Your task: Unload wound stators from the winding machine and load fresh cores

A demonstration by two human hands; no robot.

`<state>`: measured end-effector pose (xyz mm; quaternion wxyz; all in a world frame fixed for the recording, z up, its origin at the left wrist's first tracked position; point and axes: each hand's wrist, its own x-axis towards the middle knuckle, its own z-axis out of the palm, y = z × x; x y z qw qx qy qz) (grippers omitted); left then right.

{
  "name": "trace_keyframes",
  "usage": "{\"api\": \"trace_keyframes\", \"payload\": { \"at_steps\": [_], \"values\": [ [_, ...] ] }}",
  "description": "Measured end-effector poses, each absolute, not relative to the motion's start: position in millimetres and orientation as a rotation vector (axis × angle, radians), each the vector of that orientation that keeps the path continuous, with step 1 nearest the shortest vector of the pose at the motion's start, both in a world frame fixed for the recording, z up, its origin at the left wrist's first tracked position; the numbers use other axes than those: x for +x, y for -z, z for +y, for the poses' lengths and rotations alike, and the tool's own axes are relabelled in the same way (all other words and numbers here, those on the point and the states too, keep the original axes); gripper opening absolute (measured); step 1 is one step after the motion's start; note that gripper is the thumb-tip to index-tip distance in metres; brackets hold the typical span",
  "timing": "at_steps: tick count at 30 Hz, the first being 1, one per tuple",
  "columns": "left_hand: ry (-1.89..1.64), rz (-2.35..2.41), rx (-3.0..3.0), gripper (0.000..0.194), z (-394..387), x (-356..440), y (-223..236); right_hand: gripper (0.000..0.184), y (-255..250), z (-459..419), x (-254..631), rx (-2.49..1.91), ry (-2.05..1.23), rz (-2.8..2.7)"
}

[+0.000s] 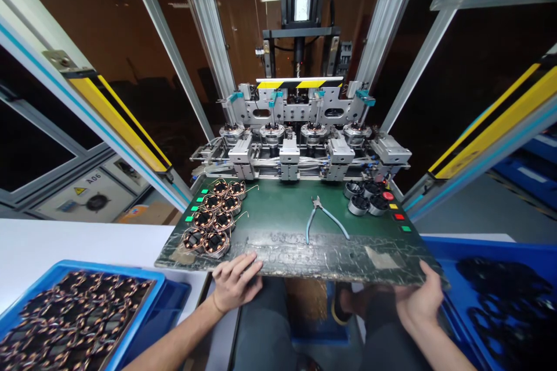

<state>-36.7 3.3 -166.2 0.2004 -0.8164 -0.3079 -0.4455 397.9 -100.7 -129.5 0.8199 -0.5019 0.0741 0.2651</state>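
Note:
My left hand (237,281) rests on the front edge of the green work table (278,208), its fingers laid over the edge, with nothing held. At the table's right front corner is my right hand (420,295); its thumb is raised against the edge and apart from the fingers, which are partly hidden below. Just behind my left hand stand several copper-wound motor stators (216,243) in two columns. Blue-handled cutting pliers (319,217) lie mid-table with handles spread. At the right rear sits a group of metal-ringed black parts (359,204) without visible copper.
A machine fixture (289,153) with clamps and stator-like parts spans the back. Buttons (399,217) line the table's right side. A blue bin (152,290) of copper-wound parts stands left, another blue bin (461,249) with black parts right. Yellow-framed posts (126,127) flank the station.

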Motion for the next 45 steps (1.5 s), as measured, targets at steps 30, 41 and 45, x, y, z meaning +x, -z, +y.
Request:
{"api": "trace_keyframes", "payload": {
  "at_steps": [30, 41, 45],
  "values": [
    [1.250, -0.855, -2.277, 0.040, 3, -36, 165, 0.042, 139, -101, 402, -1.072, -0.569, 0.143],
    [1.255, -0.855, -2.285, 0.051, 3, -37, 167, 0.042, 142, -102, 405, -1.095, -0.567, 0.128],
    [1.256, -0.857, -2.290, 0.065, 4, -38, 168, 0.043, 142, -102, 404, -1.097, -0.557, 0.133]
  ]
}}
